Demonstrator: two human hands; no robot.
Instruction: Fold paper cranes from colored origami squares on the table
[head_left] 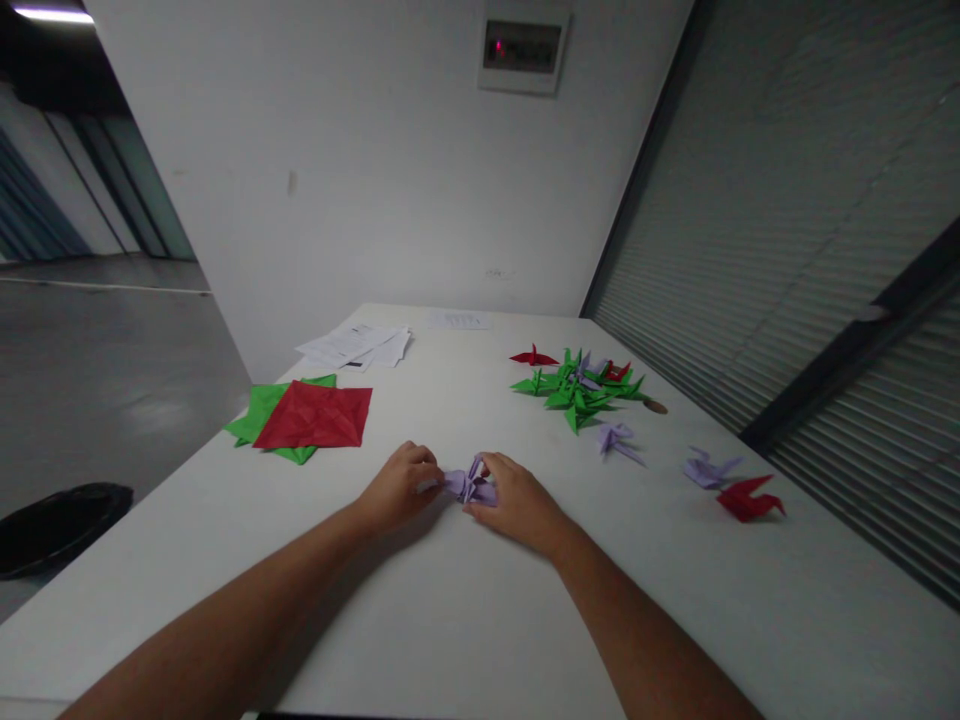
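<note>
Between my hands, low over the middle of the white table [450,600], is a purple paper crane [466,486] with folded, partly spread flaps. My left hand [405,480] pinches its left end between thumb and fingers. On the other side, my right hand [517,502] grips its right part, thumb below and fingers above. The fingertips cover both ends of the folded paper. To the right lie a purple crane [616,440], another purple folded crane [709,468] and a red crane [752,498].
A pile of green cranes [577,390], with some red and purple ones, lies at the back right beside a brown round object [655,407]. Red paper sheets [319,415] overlap green sheets [262,410] at left. Printed papers [356,345] lie behind. A black bin [64,525] stands left.
</note>
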